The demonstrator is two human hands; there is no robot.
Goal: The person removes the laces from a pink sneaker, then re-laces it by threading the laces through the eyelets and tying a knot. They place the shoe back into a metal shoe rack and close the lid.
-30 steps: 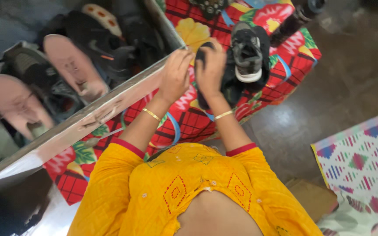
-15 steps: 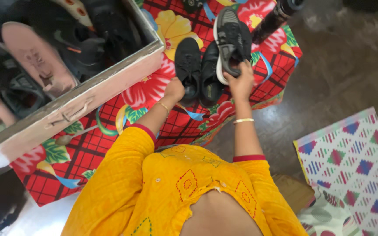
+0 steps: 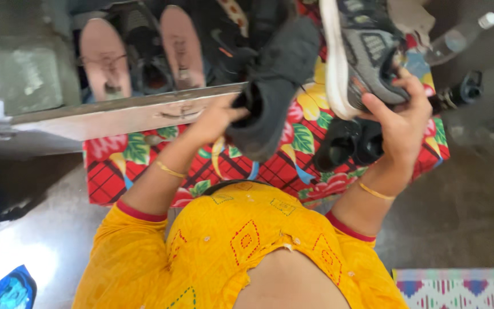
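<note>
My left hand (image 3: 215, 117) grips a black shoe (image 3: 270, 86) by its opening and holds it up above the red flowered cloth (image 3: 293, 166). My right hand (image 3: 401, 114) grips a grey shoe with a white sole (image 3: 355, 51), lifted with its sole side to the left. Two more black shoes (image 3: 347, 146) lie on the cloth just below my right hand. I wear a yellow top and a thin bangle on each wrist.
A metal box (image 3: 127, 111) with its lid open holds several shoes, two of them pink (image 3: 104, 63), at the upper left. A clear bottle (image 3: 458, 37) and a dark bottle (image 3: 461, 91) lie at the upper right. A patterned mat (image 3: 458, 289) shows at the bottom right on the dark floor.
Both hands have lifted their shoes off the cloth: the left raised a black shoe, the right raised the grey one higher. The view has swung toward the box.
</note>
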